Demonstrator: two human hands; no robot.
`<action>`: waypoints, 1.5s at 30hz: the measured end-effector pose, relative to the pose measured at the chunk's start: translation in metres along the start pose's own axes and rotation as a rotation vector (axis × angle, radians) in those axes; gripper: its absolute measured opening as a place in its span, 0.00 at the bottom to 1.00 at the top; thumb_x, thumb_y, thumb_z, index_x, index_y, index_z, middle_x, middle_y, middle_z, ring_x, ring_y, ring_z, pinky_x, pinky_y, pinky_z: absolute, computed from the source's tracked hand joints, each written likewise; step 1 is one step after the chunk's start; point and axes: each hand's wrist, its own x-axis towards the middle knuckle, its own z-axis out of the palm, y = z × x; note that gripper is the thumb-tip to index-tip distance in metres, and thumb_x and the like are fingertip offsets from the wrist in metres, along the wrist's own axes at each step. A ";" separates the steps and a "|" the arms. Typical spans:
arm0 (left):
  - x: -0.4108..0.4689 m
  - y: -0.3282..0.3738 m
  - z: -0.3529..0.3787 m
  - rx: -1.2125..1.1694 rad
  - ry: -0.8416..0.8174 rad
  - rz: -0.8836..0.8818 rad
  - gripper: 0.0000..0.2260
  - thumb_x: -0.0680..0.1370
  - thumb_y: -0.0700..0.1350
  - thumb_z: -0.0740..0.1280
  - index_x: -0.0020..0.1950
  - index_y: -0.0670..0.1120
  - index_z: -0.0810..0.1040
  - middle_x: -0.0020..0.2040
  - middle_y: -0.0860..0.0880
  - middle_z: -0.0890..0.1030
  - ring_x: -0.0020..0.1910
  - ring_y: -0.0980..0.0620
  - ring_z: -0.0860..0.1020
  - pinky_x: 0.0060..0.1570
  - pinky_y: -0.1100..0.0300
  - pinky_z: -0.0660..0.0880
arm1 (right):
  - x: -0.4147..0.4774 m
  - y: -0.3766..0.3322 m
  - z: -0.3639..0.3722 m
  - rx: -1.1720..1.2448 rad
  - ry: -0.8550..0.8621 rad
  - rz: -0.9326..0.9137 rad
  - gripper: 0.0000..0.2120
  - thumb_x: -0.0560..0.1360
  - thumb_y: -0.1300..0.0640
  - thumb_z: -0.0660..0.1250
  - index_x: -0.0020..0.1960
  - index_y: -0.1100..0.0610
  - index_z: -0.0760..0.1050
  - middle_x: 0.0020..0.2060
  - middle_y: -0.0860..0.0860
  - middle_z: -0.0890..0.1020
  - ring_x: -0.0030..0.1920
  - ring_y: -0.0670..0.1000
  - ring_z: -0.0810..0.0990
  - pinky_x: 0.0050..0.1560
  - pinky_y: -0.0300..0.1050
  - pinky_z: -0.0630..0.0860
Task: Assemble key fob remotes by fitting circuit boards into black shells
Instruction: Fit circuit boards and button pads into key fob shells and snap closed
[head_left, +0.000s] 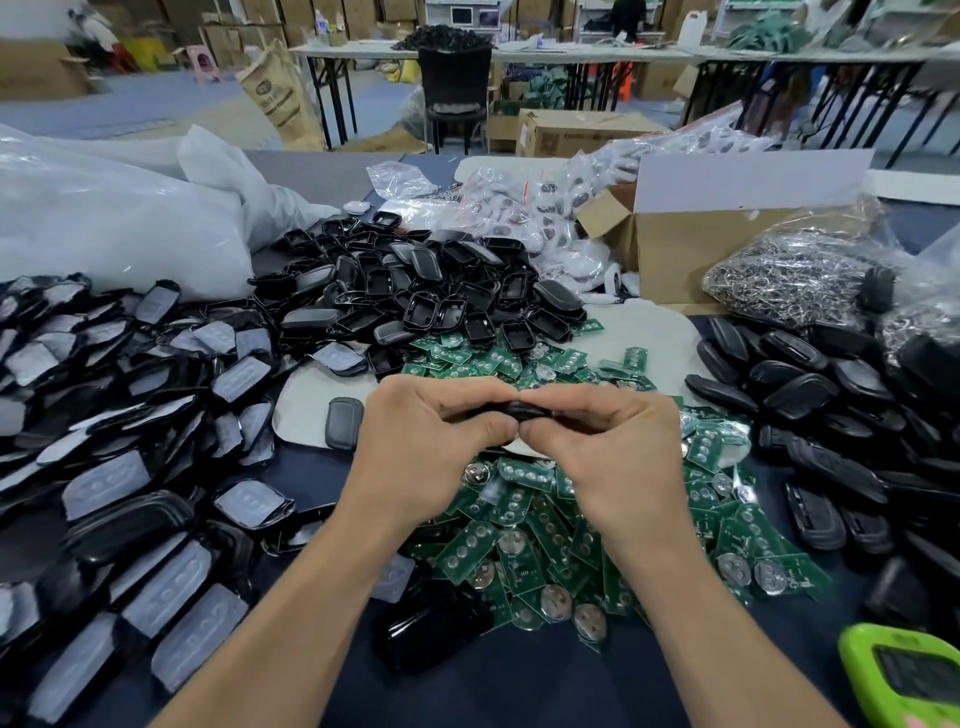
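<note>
Black shell (525, 410) up over circuit board pile (519, 525), long axis left-right. Left hand (431, 431), right hand (608, 447) each pinch one end, thumbs meeting under middle. Neither hand nearer. Board inside: cannot tell. Likely squeeze-shut step.

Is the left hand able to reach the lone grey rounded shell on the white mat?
Probably yes: the grey rounded shell lies uncovered beside the left hand, nothing between. It and the right hand pinch a black plastic fob, so release first.
</note>
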 end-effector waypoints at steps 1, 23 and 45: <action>0.000 0.001 -0.001 -0.007 -0.010 -0.002 0.19 0.72 0.34 0.78 0.47 0.60 0.89 0.45 0.54 0.89 0.48 0.52 0.88 0.52 0.58 0.84 | 0.001 0.000 -0.001 0.008 -0.010 0.013 0.15 0.67 0.64 0.80 0.46 0.46 0.89 0.38 0.47 0.89 0.40 0.53 0.89 0.47 0.58 0.86; 0.001 0.002 0.015 -0.515 0.183 -0.328 0.08 0.78 0.35 0.71 0.45 0.45 0.88 0.46 0.43 0.88 0.46 0.47 0.87 0.45 0.56 0.84 | -0.001 -0.001 0.005 0.017 -0.017 0.058 0.12 0.70 0.56 0.79 0.42 0.37 0.86 0.36 0.46 0.88 0.37 0.46 0.86 0.42 0.42 0.82; 0.002 -0.001 0.007 -0.008 -0.025 -0.021 0.07 0.73 0.45 0.72 0.48 0.57 0.83 0.46 0.54 0.86 0.48 0.51 0.85 0.50 0.55 0.82 | 0.002 0.004 0.001 -0.104 -0.008 -0.074 0.13 0.73 0.59 0.77 0.50 0.42 0.88 0.39 0.41 0.88 0.42 0.47 0.88 0.45 0.49 0.86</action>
